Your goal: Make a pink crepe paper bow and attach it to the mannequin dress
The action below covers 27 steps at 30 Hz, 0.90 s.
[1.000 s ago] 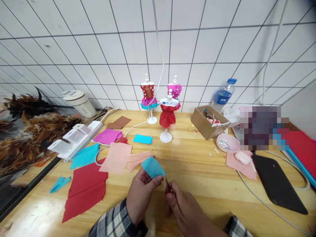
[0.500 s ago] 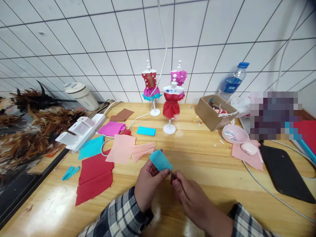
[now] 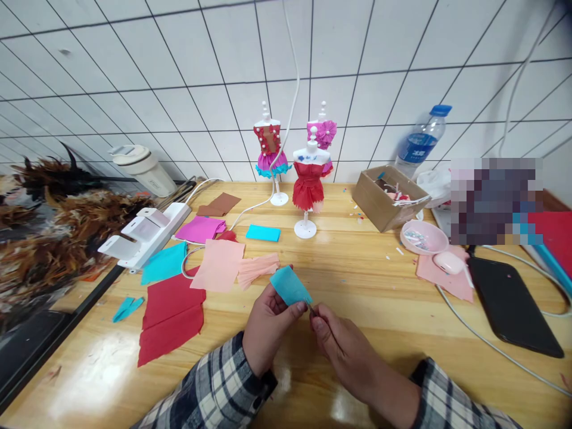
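My left hand pinches a folded blue crepe paper piece between thumb and fingers, tilted above the table. My right hand is closed around small scissors, whose thin metal blades lie at the lower right edge of the blue paper; their handles are hidden in my fingers. Beyond my hands a mini dress form in a red paper dress stands upright. Left of my hands lie a pleated pink strip, a pink paper sheet and a red paper sheet.
Two more dress forms, one in a brown and magenta outfit, stand near the tiled wall. At right are a cardboard box, pink bowl, black phone and water bottle. A white power strip and feathers lie left.
The scissor blades now overlap the edge of the blue paper, where before they sat at its corner by my left thumb. The whole view has shifted slightly.
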Motion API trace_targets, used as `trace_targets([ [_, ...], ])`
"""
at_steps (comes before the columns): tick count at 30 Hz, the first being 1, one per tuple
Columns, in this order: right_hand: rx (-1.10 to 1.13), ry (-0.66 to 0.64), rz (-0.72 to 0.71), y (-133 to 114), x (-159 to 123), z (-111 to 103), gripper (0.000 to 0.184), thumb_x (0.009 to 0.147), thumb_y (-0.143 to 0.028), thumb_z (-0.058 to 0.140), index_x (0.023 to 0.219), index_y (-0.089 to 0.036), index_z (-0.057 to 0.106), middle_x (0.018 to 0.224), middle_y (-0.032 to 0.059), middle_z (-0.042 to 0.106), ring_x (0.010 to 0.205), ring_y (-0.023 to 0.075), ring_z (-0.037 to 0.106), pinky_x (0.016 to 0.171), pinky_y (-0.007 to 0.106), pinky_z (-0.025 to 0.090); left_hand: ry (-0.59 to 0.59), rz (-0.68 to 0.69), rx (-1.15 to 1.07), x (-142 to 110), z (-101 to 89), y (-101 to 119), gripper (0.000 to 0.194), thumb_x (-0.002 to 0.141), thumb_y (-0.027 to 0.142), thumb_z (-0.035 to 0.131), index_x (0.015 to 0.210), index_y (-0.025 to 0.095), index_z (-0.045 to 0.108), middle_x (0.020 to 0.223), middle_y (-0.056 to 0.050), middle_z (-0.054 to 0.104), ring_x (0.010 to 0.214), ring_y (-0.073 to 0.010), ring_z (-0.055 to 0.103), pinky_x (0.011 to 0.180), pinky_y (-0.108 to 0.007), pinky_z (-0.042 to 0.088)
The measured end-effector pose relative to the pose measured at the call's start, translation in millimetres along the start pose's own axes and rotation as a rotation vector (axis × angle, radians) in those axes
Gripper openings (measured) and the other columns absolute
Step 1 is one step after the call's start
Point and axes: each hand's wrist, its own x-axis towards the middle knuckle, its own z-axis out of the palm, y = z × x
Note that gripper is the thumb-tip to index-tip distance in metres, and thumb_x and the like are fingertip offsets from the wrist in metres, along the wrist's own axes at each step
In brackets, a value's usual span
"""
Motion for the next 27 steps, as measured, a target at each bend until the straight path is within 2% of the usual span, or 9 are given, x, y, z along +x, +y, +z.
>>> trace_targets([
  [5, 0.006, 0.017, -0.010, -0.7, -1.1, 0.3, 0.034, 0.101, -0.044, 0.024, 0.081, -0.023, 0.041, 0.065, -0.0027, 0.051, 0.060, 0.0142, 0.048, 0.057, 0.026, 0.034, -0.018, 0.009, 0.003, 0.1, 0.0, 0.0, 0.081, 0.067, 0.022, 0.082, 0.139, 0.023, 0.047, 0.096, -0.005, 0.071, 0.089, -0.0182, 0.064, 0.089, -0.034, 0.047],
  [15, -0.009, 0.012, -0.007, -0.4, 0.3, -0.3, 0.034, 0.101, -0.045, 0.023, 0.081, -0.024, 0.039, 0.063, -0.0037, 0.046, 0.058, 0.0145, 0.045, 0.056, 0.027, 0.030, -0.006, 0.003, -0.015, -1.2, 2.7, 0.9, 0.081, 0.066, 0.021, 0.082, 0.139, 0.024, 0.046, 0.103, -0.005, 0.071, 0.089, -0.0163, 0.064, 0.087, -0.029, 0.047],
  [21, -0.070, 0.017, -0.014, -2.9, 0.3, -3.1, 0.031, 0.101, -0.042, 0.025, 0.081, -0.023, 0.040, 0.064, -0.0032, 0.047, 0.058, 0.0148, 0.045, 0.056, 0.027, 0.028, -0.026, -0.006, -0.014, -3.4, 0.9, 2.3, 0.073, 0.072, 0.024, 0.079, 0.138, 0.021, 0.047, 0.086, -0.002, 0.067, 0.077, -0.0144, 0.061, 0.074, -0.027, 0.049],
  [27, -0.022, 0.000, -0.007, -2.6, -1.0, -2.0, 0.033, 0.101, -0.043, 0.023, 0.079, -0.024, 0.039, 0.060, -0.0041, 0.045, 0.056, 0.0144, 0.045, 0.055, 0.026, 0.029, 0.031, 0.050, 0.026, -3.3, 2.9, 5.7, 0.069, 0.070, 0.023, 0.079, 0.133, 0.019, 0.050, 0.082, 0.000, 0.065, 0.072, -0.0117, 0.058, 0.070, -0.024, 0.049],
])
